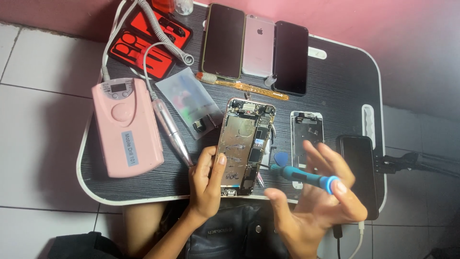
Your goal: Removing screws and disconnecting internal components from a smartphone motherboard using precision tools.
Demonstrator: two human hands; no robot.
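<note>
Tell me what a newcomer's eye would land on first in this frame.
The opened phone at the table's middle, its metal insides bared, steadied at its lower left edge by the left hand. Beside it the right hand holds a blue-handled screwdriver, tip pointing toward the phone. At the left lies a big pink drill box, and three whole phones sit in a row along the far edge.

Bare left hand point(207, 184), bare right hand point(318, 201), no sleeves, dark garment over lap
</note>
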